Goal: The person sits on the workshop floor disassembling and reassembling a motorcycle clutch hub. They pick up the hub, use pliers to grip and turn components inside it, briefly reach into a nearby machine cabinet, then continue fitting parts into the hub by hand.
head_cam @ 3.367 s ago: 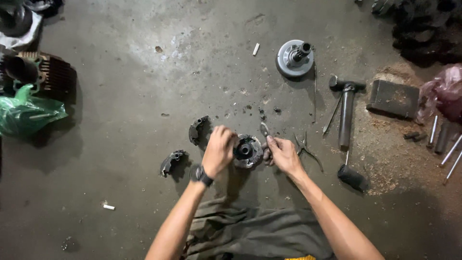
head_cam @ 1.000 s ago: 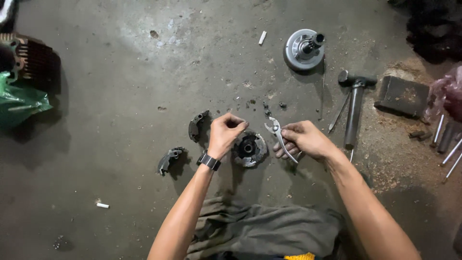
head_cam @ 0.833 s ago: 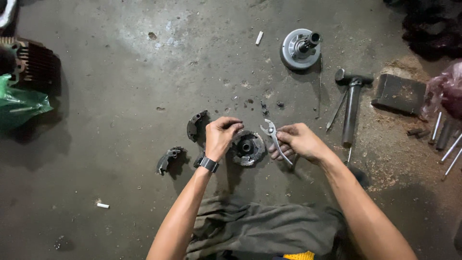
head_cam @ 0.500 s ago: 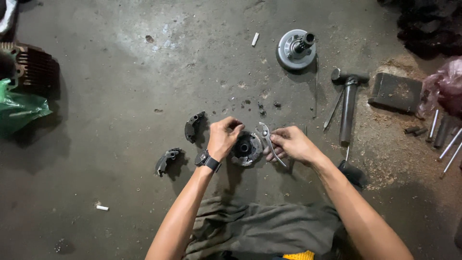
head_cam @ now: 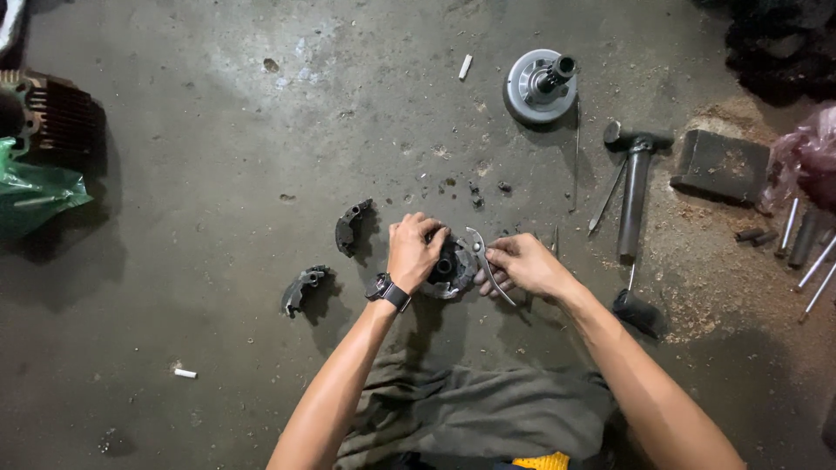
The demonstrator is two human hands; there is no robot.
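A round dark metal clutch part [head_cam: 449, 271] lies on the concrete floor between my hands. My left hand [head_cam: 413, 251], with a black wristwatch, rests over its left side and grips it. My right hand [head_cam: 522, 264] holds silver pliers [head_cam: 482, 259], their jaws set against the part's right edge. Two curved clutch shoes [head_cam: 352, 226] [head_cam: 301, 290] lie loose to the left of my left hand.
A round grey hub with a shaft [head_cam: 542, 84] sits at the back. A hammer [head_cam: 634, 187], thin rods [head_cam: 604, 198], a dark block [head_cam: 721, 164] and sawdust lie on the right. A finned engine piece [head_cam: 54, 113] and green bag [head_cam: 37, 196] are far left.
My right hand brought the pliers left from beside the part onto its right edge. My left hand stayed on the part.
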